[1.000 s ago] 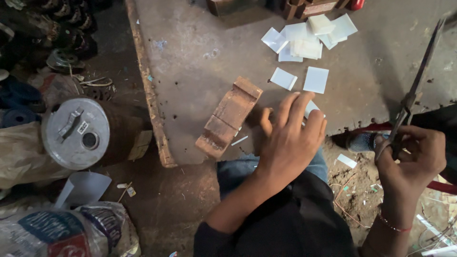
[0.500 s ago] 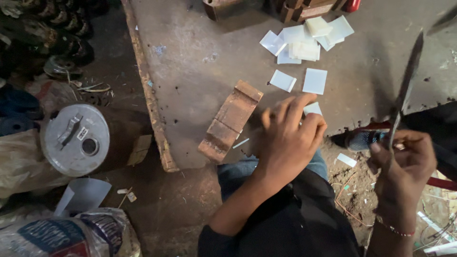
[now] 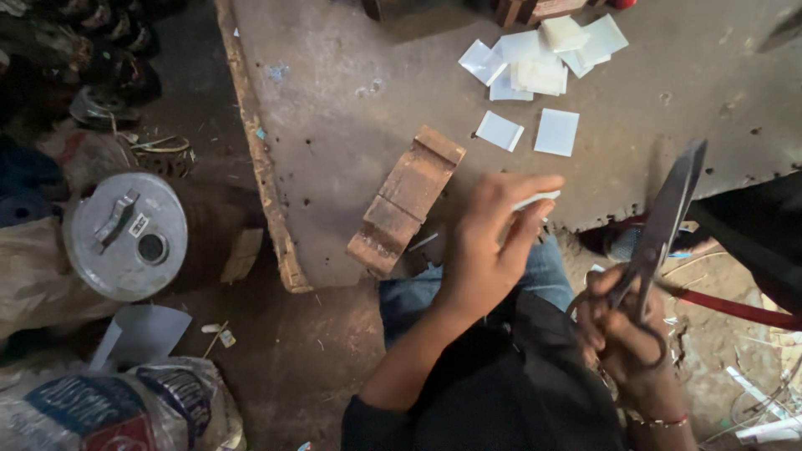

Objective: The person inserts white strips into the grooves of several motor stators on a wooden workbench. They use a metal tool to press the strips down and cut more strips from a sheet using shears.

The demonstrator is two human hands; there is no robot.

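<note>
Cutting white squares at a low metal worktable (image 3: 351, 75).

Left hand (image 3: 493, 242) pinching a thin white piece (image 3: 535, 200) at the table's near edge, just right of a wooden block (image 3: 405, 200). Right hand (image 3: 626, 334) clenched around large scissors (image 3: 664, 225), blades up, near the piece. More white squares (image 3: 535, 71) piled farther back; metal drum (image 3: 125, 234) off left.

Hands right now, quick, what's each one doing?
Left hand: fingers pinching a small white piece at the table edge.
Right hand: closed around the handles of large scissors, blades up.
</note>
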